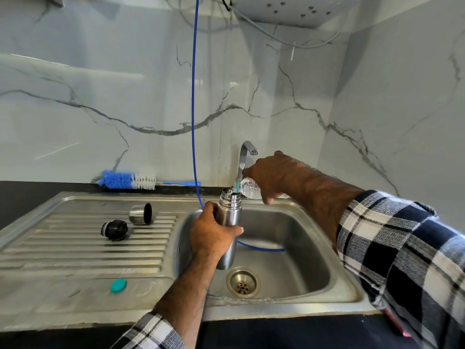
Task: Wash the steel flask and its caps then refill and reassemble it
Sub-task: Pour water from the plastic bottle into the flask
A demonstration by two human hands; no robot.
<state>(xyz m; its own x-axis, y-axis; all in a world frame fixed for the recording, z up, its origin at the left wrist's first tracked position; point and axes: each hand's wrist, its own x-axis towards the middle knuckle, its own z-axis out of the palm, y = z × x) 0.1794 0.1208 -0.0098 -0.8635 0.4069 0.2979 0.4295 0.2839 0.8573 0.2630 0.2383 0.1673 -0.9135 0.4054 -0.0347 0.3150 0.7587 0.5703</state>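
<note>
My left hand (pixel 214 231) is wrapped round the middle of the steel flask (pixel 229 227), thumb across its front, holding it upright with a slight tilt over the sink basin (pixel 297 250), above the drain (pixel 243 281). The flask's threaded mouth is uncovered and faces up. My right hand (pixel 273 176) grips a clear plastic bottle (pixel 247 189), fingers curled over its top and thumb under it, tipped down so that its neck sits right at the flask's mouth; I cannot tell from here whether the two rims touch. The tap (pixel 245 156) rises just behind my right hand.

On the ribbed drainboard (pixel 75 250) to the left of the basin the flask's two caps lie on their sides, close together but apart: the steel outer cap (pixel 140 214) nearer the back edge, its dark opening turned to the right, and the black inner stopper (pixel 114 229) just in front and to its left. A small teal bottle cap (pixel 118 285) lies on the flat front strip of the sink unit, near the front edge.

Along the back edge, against the marble wall, lies a blue and white bottle brush (pixel 128 180). A thin blue hose (pixel 193 96) hangs down the wall and curves into the basin behind the flask.
</note>
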